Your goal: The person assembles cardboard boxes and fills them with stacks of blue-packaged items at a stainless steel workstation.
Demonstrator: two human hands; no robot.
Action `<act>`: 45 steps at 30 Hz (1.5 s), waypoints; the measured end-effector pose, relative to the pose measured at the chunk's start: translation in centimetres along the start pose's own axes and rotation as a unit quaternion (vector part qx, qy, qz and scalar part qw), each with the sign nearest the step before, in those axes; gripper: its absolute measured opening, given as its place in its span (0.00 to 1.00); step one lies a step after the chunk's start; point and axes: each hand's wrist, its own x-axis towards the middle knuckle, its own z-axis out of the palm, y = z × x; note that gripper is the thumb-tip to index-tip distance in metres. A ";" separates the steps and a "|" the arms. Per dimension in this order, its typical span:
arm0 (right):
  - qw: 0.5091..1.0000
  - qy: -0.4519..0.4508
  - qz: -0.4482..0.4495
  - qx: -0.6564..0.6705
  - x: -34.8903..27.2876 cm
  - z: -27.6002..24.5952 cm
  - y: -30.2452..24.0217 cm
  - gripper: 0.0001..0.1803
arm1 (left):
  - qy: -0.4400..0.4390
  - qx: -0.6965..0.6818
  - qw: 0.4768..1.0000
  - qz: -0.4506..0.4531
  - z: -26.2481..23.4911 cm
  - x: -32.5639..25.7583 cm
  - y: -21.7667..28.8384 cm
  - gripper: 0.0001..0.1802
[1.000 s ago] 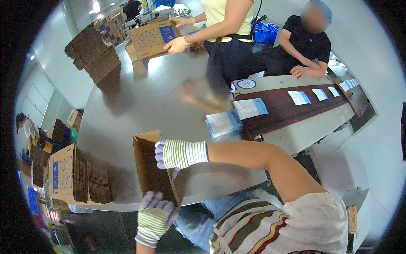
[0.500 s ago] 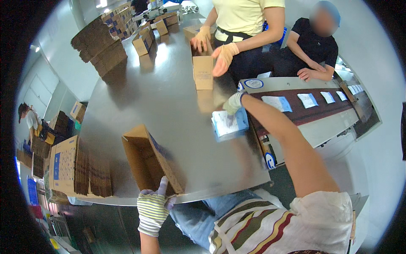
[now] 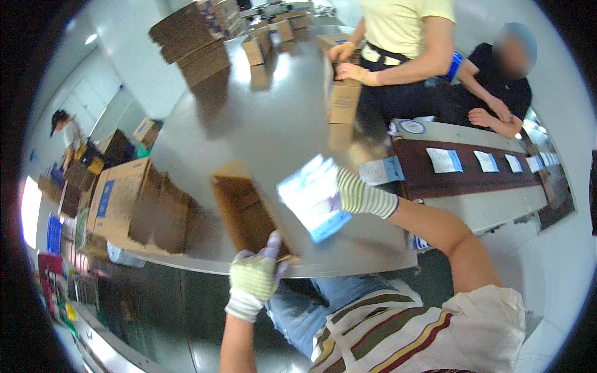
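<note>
An open cardboard box (image 3: 252,217) stands at the near edge of the metal table, its inside facing up. My left hand (image 3: 254,276), in a striped glove, grips the box's near end, thumb over the rim. To the right of the box, above the table, my right hand (image 3: 360,194) in a striped glove is closed on a small stack of white-and-blue packets (image 3: 314,196). The stack is tilted and slightly blurred by motion. A single packet (image 3: 382,171) lies at the near end of the brown conveyor belt (image 3: 429,171), close beyond my right wrist.
Flattened cartons (image 3: 146,202) stand stacked on the table's left. Another cardboard stack (image 3: 196,46) rises at the far left. Across the table, a co-worker's gloved hands (image 3: 354,71) work at a carton (image 3: 344,102). Several packets line the belt; a second person sits beyond it.
My right hand has lifted the packets off the table by the belt and carried them left toward the box. My left hand stays on the box. The view has shifted.
</note>
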 end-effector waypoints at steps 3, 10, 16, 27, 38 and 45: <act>0.938 0.029 -0.145 0.312 2.7 3.5 -6.9 0.26 | 0.047 0.008 0.996 0.072 1.9 1.0 0.2 0.33; 0.946 0.005 -0.320 -0.053 5.9 6.4 -4.5 0.21 | 0.024 0.027 0.999 0.024 2.8 0.3 0.6 0.32; 0.951 -0.088 -0.117 -0.271 5.4 7.4 -4.8 0.26 | 0.125 0.001 0.991 0.040 2.9 0.3 1.2 0.15; 0.858 -0.071 -0.196 -0.470 4.1 6.7 -4.3 0.34 | -0.316 0.090 0.937 -0.118 0.6 12.5 -4.6 0.17; 0.862 -0.004 -0.271 -0.427 -0.8 12.9 -2.7 0.11 | -0.491 -0.041 0.870 -0.026 1.3 11.2 -4.7 0.20; 0.850 0.202 -0.386 -0.297 -1.8 8.8 -1.8 0.16 | -0.137 -0.062 0.989 0.012 1.0 6.2 -2.8 0.10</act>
